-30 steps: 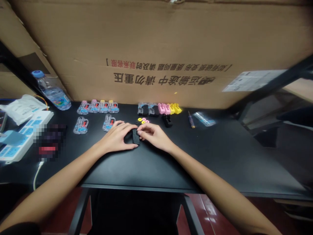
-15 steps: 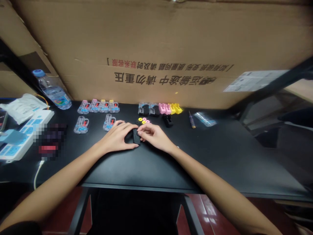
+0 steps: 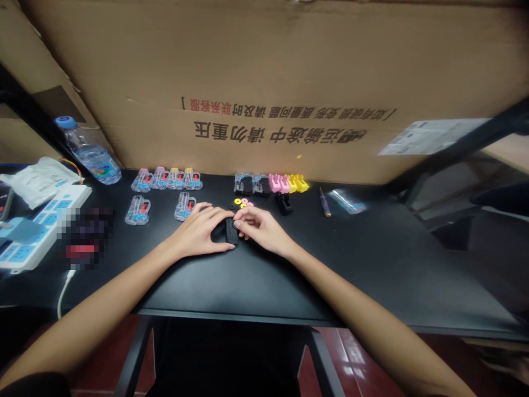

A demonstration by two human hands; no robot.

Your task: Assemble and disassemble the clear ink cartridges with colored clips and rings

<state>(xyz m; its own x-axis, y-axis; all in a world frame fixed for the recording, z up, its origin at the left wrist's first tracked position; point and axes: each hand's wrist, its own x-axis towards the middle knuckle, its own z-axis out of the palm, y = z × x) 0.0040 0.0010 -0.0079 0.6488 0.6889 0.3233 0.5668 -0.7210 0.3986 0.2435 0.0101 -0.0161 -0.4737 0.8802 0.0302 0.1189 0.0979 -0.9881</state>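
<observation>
My left hand grips a small black plastic housing between thumb and fingers, just above or on the table. At its upper right end, the thumb and forefinger of my right hand pinch a small dark round piece against the housing; the fingers partly hide it. Behind the hands lie several small yellow and pink discs, with black ones beside them. Another black housing stands behind my right hand. Pink housings and yellow housings are lined up at the back.
Clear plastic assemblies with red parts stand at the back left. Clear-and-black pieces are at the back middle. To the right lie a screwdriver and a plastic bag. A water bottle, power strip and cardboard wall border the table.
Almost nothing differs. Both hands stay on the black housing, and the right fingers have shifted very slightly at its upper end.
</observation>
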